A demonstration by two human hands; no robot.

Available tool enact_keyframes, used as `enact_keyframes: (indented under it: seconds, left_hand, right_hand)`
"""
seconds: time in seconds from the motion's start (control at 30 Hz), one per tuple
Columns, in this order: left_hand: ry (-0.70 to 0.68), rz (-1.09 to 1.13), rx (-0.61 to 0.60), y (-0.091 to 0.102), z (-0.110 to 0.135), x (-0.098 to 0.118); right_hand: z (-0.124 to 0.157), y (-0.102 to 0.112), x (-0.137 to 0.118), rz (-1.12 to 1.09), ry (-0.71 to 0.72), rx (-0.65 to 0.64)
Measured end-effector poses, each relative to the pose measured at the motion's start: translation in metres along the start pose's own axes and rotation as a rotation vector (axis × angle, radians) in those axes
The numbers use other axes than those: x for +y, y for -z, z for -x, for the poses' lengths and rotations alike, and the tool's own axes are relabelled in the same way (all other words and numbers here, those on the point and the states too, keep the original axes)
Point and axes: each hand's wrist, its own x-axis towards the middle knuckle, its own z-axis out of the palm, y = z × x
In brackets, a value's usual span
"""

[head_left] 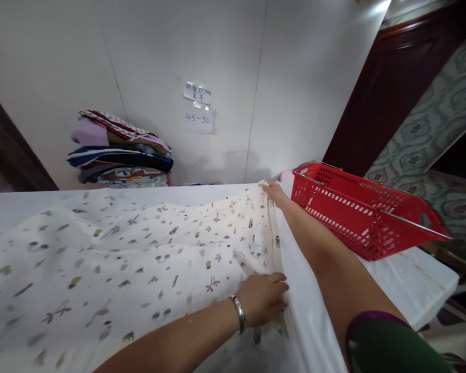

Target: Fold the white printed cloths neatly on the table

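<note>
A thin white cloth printed with small plants, sunglasses and other motifs lies spread over the white-covered table, with some wrinkles. At its far right corner, my right hand pinches the cloth's edge, arm stretched out. My left hand, with a silver bangle at the wrist, rests palm down on the cloth near its right edge. Its fingers are partly spread and point to the right. Along that right edge the fabric shows a narrow, layered border.
A red plastic basket with metal handles stands on the table at the right. Folded textiles are stacked behind the table at the left. Paper labels, one reading 45-50, are taped to the white wall. A dark red door is at the right.
</note>
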Motion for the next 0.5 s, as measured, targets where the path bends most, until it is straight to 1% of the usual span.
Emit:
enact_keyframes:
  seconds: [0.07, 0.13, 0.2, 0.27, 0.33, 0.43, 0.5]
  left_hand:
    - [-0.005, 0.007, -0.054, -0.008, 0.000, 0.000]
    - [-0.001, 0.026, -0.071, -0.014, 0.004, -0.001]
    - [-0.003, 0.046, -0.083, -0.013, 0.011, -0.003]
    - [0.006, 0.044, -0.080, -0.007, 0.021, -0.008]
    - [0.058, 0.014, -0.042, 0.004, 0.034, -0.018]
    - [0.187, -0.079, 0.074, 0.021, 0.057, -0.041]
    - [0.237, -0.157, 0.140, 0.026, 0.069, -0.056]
  right_hand:
    - [-0.007, -0.002, 0.005, 0.050, -0.034, -0.017]
    - [-0.012, -0.005, 0.012, 0.106, -0.076, -0.030]
    - [-0.015, -0.007, 0.024, 0.163, -0.124, -0.037]
    - [-0.018, -0.010, 0.039, 0.220, -0.173, -0.042]
    - [-0.022, -0.011, 0.055, 0.275, -0.210, -0.040]
    - [-0.030, -0.010, 0.076, 0.357, -0.229, -0.031]
    - [-0.035, -0.010, 0.087, 0.415, -0.225, -0.019]
